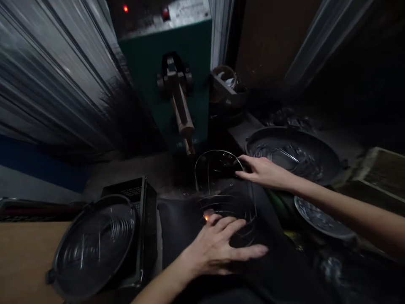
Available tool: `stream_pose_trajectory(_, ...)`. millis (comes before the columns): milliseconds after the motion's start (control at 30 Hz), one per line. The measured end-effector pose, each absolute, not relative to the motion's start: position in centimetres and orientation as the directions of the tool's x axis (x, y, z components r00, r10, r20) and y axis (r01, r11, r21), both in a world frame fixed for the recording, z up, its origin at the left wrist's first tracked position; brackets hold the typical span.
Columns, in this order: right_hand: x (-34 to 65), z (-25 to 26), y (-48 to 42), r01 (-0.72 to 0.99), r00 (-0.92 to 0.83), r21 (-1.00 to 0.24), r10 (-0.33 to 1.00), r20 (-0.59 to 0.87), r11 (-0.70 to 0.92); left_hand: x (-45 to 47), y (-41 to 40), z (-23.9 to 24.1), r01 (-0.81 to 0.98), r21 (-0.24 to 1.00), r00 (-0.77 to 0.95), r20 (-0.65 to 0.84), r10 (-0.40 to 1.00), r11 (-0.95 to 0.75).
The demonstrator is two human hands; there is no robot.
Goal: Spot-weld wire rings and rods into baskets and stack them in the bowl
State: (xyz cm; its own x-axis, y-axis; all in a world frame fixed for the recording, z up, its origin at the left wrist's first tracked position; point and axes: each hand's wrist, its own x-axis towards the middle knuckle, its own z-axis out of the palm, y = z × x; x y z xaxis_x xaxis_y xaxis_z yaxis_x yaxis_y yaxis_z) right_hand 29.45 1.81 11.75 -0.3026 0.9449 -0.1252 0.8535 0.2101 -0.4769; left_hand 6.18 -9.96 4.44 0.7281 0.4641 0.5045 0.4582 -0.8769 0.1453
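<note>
Fingers: left hand (218,247) splayed on wire frame (221,196) | right hand (264,172) pinching rim | beside: left pan (58,253), right pan (330,162), machine arm (182,109)

Two hands were counted at the dim worktop (22,261), the left hand (218,249) and the right hand (265,172); one wire frame (221,200) lay under them; three round vessels stood about, a left pan (95,245), a large right pan (294,152) and a smaller dish (322,219); one green machine (158,55) carried two red lamps, a small lamp (125,8) and a larger lamp (165,13); one black crate (142,194); one wooden box (382,169).
</note>
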Motion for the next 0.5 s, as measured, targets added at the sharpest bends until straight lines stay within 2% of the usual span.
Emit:
stream_pose_trajectory(67, 30.6, 12.2, -0.4, 0.842, -0.415, -0.403, 0.908, -0.059, 0.359, 4.4, -9.9, 6.4, 0.535, 0.298, 0.540, 0.599, 0.591, -0.790)
stream_pose_trajectory(133, 30.9, 12.1, -1.1, 0.778, -0.499, -0.414, 0.865, 0.048, 0.472, 2.0, -8.4, 7.4, 0.629, 0.506, 0.242, 0.594, 0.767, -0.590)
stream_pose_trajectory(200, 30.2, 11.2, -0.4, 0.701, -0.549, -0.457, 0.823, 0.144, 0.548, 0.2, -7.1, 7.7, 0.580, 0.689, 0.111, 0.461, 0.881, -0.434)
stream_pose_trajectory(300, 27.7, 8.7, 2.4, 0.603, -0.558, -0.569, 0.805, 0.201, 0.560, 0.9, -7.5, 7.9, 0.302, 0.926, 0.086, 0.211, 0.974, -0.227)
stream_pose_trajectory(333, 26.7, 7.7, 3.5, 0.587, -0.546, -0.616, 0.819, 0.178, 0.525, 2.2, -8.1, 7.8, 0.177, 0.975, 0.084, 0.121, 0.989, -0.134)
stream_pose_trajectory(400, 24.3, 5.9, 5.5, 0.578, -0.522, -0.689, 0.847, 0.099, 0.437, 5.7, -9.2, 7.5, -0.064, 0.997, 0.112, -0.039, 0.993, 0.046)
stream_pose_trajectory(500, 21.0, 4.2, 6.8, 0.578, -0.555, -0.682, 0.829, 0.075, 0.449, 10.9, -8.9, 6.7, -0.335, 0.912, 0.230, -0.166, 0.959, 0.238)
